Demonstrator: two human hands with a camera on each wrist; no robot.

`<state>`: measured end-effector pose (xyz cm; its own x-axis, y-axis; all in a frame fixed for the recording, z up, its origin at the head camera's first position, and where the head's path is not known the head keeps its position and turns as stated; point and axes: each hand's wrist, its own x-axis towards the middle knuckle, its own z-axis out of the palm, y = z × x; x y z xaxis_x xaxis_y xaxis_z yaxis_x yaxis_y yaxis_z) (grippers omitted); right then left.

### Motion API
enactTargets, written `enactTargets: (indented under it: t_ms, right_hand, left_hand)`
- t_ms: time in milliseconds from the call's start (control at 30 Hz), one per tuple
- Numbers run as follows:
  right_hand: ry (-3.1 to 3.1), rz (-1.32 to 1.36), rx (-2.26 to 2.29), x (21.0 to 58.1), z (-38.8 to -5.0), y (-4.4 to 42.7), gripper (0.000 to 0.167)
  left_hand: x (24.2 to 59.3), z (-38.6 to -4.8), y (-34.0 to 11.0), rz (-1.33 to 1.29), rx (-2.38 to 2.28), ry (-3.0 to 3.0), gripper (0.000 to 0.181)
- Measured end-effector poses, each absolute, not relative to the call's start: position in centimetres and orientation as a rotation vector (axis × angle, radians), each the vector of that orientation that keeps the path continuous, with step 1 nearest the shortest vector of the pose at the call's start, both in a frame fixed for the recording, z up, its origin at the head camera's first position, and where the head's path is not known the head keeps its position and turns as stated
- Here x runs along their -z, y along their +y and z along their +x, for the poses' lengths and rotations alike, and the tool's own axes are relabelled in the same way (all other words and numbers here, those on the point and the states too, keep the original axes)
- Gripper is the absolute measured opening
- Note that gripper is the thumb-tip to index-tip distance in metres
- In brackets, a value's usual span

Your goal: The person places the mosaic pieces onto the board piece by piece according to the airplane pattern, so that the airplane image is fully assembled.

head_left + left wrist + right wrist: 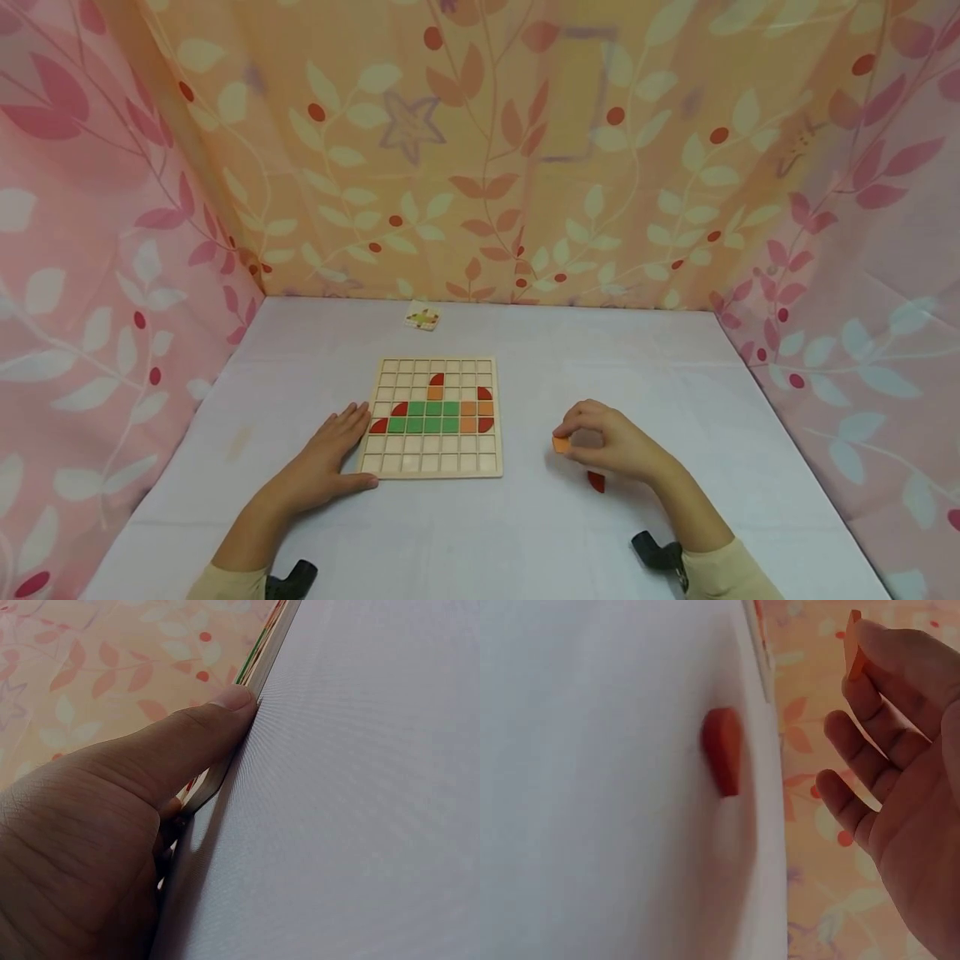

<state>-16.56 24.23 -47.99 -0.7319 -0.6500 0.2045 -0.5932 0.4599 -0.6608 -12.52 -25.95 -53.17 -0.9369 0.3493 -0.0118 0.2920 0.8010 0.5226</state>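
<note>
A wooden grid board (431,464) lies on the table with green squares (423,416), orange squares and red quarter-round tiles set in its cells. My left hand (318,467) rests at the board's left edge, fingers straight along the side and thumb (187,735) against the near corner. To the right of the board, my right hand (618,443) pinches an orange square tile (561,444) between thumb and fingertips, raised off the table in the right wrist view. Below that hand a red quarter-round tile (596,482) lies loose on the cloth.
A small card (422,317) with a coloured picture lies at the table's back edge, behind the board. White cloth (300,350) covers the table. Patterned curtains (480,150) hang at the back and on both sides.
</note>
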Motion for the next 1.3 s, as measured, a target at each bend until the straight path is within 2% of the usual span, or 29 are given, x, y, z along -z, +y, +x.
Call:
enactTargets:
  t_ms: [200, 567, 1300]
  right_hand:
    - [2.653, -1.097, 1.101, 45.9, -16.6, 22.9, 0.029]
    - [2.730, -1.097, 0.990, 43.7, -18.3, 18.6, 0.023]
    - [2.735, -1.298, 0.874, 44.2, -19.6, 8.5, 0.019]
  left_hand:
    - [52.8, -12.3, -25.9, 0.539, -0.828, 2.903, 0.113]
    - [52.9, -12.5, -25.9, 0.539, -0.813, 2.887, 0.113]
    - [53.1, -12.5, -26.0, 0.560, -0.818, 2.897, 0.113]
